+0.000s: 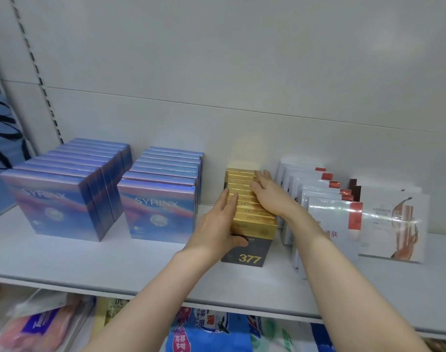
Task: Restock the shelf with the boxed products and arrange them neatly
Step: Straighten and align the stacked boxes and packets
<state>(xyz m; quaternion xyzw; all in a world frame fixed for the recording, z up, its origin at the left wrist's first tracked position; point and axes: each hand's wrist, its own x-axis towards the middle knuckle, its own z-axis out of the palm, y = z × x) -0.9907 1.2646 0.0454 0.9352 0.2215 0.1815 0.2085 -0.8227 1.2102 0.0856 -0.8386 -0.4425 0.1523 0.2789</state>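
gold boxes [253,215] | pressed between left hand [217,224] and right hand [270,197]

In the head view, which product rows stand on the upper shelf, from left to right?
Long row of blue SYRINX boxes → shorter SYRINX row → gold boxes → red-cornered white packets → packets with brown figure.

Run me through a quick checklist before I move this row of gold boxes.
1. Left hand on the left side of the gold boxes, thumb on the front face: ok.
2. Right hand flat on their right top edge: ok.
3. Gold boxes in one straight row: ok.
4. Clear gap to the SYRINX boxes: ok.
5. Gap to the white packs: cannot tell, right forearm hides it.
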